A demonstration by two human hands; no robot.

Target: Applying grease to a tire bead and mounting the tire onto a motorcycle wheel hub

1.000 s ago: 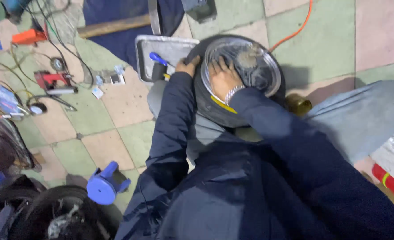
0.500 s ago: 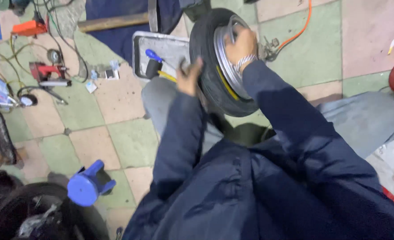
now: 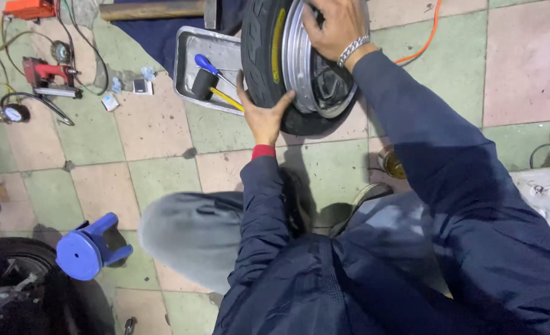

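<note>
Top centre of the frame: a small wheel (image 3: 293,62) stands on edge on the tiled floor (image 3: 157,130), its upper part cut off by the frame edge; black tyre with a tread pattern and a yellow mark on the sidewall; silver metal rim, shiny along its lip, dark hub inside; the open face of the rim turns toward the right of the frame.

Left hand (image 3: 264,115) sits just below and left of the wheel, palm flat against the tyre tread, fingers spread upward, thumb hooked toward the rim lip; pressing rather than clenched; red cuff showing under a dark blue sleeve; forearm runs straight down toward frame centre.

Right hand (image 3: 334,28) at the top, fingers curled over the rim edge, grasping it; silver chain bracelet at the wrist; arm in dark blue sleeve slants down to the lower right.

Left of the wheel and partly behind it: metal tray (image 3: 191,53) holding a blue-handled screwdriver (image 3: 210,67) and a black-headed mallet (image 3: 208,84) with a yellow handle; orange cable (image 3: 427,37) upper right; blue plastic stool (image 3: 89,248) lower left, tipped on its side; red tool (image 3: 48,74) and wires upper left; grey trouser knee at centre bottom.
</note>
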